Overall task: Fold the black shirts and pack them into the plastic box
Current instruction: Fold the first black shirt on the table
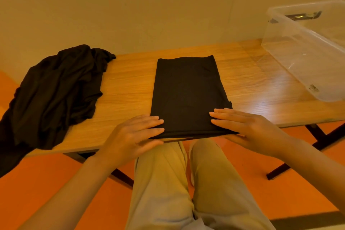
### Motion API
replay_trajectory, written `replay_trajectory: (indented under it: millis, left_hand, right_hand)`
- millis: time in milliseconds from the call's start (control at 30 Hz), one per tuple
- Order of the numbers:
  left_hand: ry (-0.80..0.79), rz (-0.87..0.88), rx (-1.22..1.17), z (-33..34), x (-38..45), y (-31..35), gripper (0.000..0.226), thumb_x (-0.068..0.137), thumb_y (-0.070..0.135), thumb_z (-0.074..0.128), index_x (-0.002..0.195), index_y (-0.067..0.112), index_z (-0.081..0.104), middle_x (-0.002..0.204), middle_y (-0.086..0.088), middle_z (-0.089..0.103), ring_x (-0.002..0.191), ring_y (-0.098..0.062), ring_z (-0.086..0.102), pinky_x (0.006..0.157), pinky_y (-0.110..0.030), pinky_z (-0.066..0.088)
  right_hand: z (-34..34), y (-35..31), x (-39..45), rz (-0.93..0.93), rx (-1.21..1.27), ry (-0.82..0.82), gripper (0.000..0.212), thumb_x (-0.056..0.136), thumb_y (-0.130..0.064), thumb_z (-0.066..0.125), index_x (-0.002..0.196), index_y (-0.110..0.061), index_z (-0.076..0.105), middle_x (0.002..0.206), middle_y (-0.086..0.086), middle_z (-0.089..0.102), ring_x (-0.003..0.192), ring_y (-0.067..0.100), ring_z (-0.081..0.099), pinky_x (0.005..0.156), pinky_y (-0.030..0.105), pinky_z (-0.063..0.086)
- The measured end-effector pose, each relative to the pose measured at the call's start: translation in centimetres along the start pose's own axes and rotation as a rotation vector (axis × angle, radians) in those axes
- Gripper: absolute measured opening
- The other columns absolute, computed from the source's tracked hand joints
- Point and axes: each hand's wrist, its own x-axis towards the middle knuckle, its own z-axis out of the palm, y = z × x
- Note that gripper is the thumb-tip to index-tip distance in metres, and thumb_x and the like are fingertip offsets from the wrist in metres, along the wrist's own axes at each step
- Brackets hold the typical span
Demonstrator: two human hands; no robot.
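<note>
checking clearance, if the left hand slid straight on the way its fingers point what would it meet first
Probably the right hand: the left hand points right across the folded black shirt, near edge. Depth is unclear.

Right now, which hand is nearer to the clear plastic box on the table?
The right hand. It grips the near right corner of the folded black shirt, on the side of the clear plastic box. The left hand grips the opposite corner.

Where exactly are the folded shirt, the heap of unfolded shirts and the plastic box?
folded shirt [187, 91]: head view, middle of its flat top.
heap of unfolded shirts [54, 95]: head view, centre of the crumpled cloth.
plastic box [298, 58]: head view, its clear near side wall.
</note>
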Motion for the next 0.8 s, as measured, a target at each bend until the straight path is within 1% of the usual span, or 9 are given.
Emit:
replay_trajectory:
  millis: [133, 233, 267, 367, 467, 567, 633, 700, 800]
  left_hand:
    - [0.096, -0.003, -0.012, -0.5, -0.4, 1.0, 0.025, 0.091, 0.028, 0.061, 0.104, 0.012, 0.074, 0.108, 0.000, 0.071, 0.107, -0.008, 0.065, 0.093, -0.032, 0.053]
    - [0.116, -0.048, -0.049, -1.0, -0.4, 1.4, 0.022, 0.089, 0.024, 0.062, 0.104, 0.012, 0.073, 0.102, 0.003, 0.072, 0.101, -0.005, 0.066, 0.089, -0.031, 0.054]
    - [0.126, -0.072, -0.073, -1.0, -0.4, 1.5, 0.022, 0.089, 0.023, 0.061, 0.105, 0.013, 0.073, 0.100, 0.004, 0.072, 0.099, -0.004, 0.066, 0.087, -0.031, 0.054]
    - [0.222, -0.200, -0.220, -1.4, 0.0, 2.1, 0.022, 0.088, 0.024, 0.059, 0.107, 0.018, 0.069, 0.097, 0.008, 0.071, 0.094, 0.000, 0.065, 0.083, -0.026, 0.054]
    - [0.322, -0.362, -0.414, -2.0, 1.0, 2.4, 0.023, 0.087, 0.028, 0.058, 0.108, 0.027, 0.066, 0.101, 0.016, 0.071, 0.098, 0.001, 0.064, 0.083, -0.014, 0.050]
    - [0.374, -0.480, -0.494, -2.3, 2.6, 2.4, 0.027, 0.087, 0.014, 0.066, 0.103, 0.035, 0.065, 0.098, 0.024, 0.068, 0.092, 0.002, 0.063, 0.081, -0.009, 0.047]
    - [0.389, -0.554, -0.515, -2.5, 4.1, 2.1, 0.030, 0.088, 0.009, 0.064, 0.100, 0.036, 0.065, 0.093, 0.019, 0.069, 0.088, 0.002, 0.063, 0.078, -0.009, 0.047]
    - [0.408, -0.634, -0.560, -2.7, 5.7, 1.3, 0.024, 0.089, 0.013, 0.064, 0.098, 0.035, 0.066, 0.090, 0.014, 0.070, 0.087, 0.002, 0.063, 0.076, -0.011, 0.050]
    - [0.400, -0.789, -0.580, -2.5, 8.3, -0.4, 0.014, 0.088, 0.023, 0.066, 0.100, 0.029, 0.068, 0.095, 0.013, 0.069, 0.089, 0.001, 0.064, 0.075, -0.014, 0.053]
  right_hand:
    - [-0.4, -0.4, -0.7, -0.006, 0.087, 0.079, 0.037, 0.092, -0.036, 0.054, 0.120, -0.016, 0.065, 0.128, 0.000, 0.061, 0.120, 0.014, 0.056, 0.091, 0.032, 0.053]
    - [-0.8, -0.7, -1.1, 0.025, 0.186, 0.128, 0.037, 0.094, -0.037, 0.049, 0.118, -0.015, 0.066, 0.118, -0.001, 0.065, 0.110, 0.008, 0.060, 0.086, 0.017, 0.052]
    - [-1.0, -0.8, -1.2, 0.053, 0.238, 0.154, 0.036, 0.094, -0.038, 0.049, 0.117, -0.015, 0.066, 0.115, -0.003, 0.065, 0.108, 0.006, 0.060, 0.085, 0.016, 0.052]
    - [-1.4, -1.2, -0.9, 0.163, 0.412, 0.249, 0.029, 0.089, -0.037, 0.056, 0.113, -0.023, 0.066, 0.104, -0.011, 0.068, 0.101, 0.001, 0.063, 0.086, 0.016, 0.051]
    - [-2.0, -1.3, -0.3, 0.322, 0.646, 0.322, 0.022, 0.085, -0.036, 0.063, 0.105, -0.034, 0.071, 0.096, -0.016, 0.071, 0.092, 0.004, 0.067, 0.081, 0.015, 0.051]
    - [-2.8, -0.9, 1.0, 0.472, 0.841, 0.375, 0.019, 0.081, -0.019, 0.067, 0.098, -0.025, 0.073, 0.092, -0.008, 0.073, 0.089, 0.010, 0.069, 0.079, 0.019, 0.054]
    - [-3.5, -0.2, 2.3, 0.554, 0.899, 0.397, 0.017, 0.083, -0.009, 0.066, 0.094, -0.020, 0.070, 0.086, -0.006, 0.073, 0.086, 0.008, 0.069, 0.072, 0.017, 0.055]
    - [-4.0, 0.8, 3.9, 0.649, 0.953, 0.404, 0.013, 0.086, -0.009, 0.064, 0.092, -0.019, 0.069, 0.081, -0.006, 0.074, 0.082, 0.008, 0.069, 0.065, 0.018, 0.055]
    - [-4.3, 2.6, 6.1, 0.828, 0.948, 0.336, 0.005, 0.086, -0.018, 0.067, 0.090, -0.017, 0.069, 0.081, 0.000, 0.073, 0.075, 0.012, 0.069, 0.059, 0.025, 0.057]
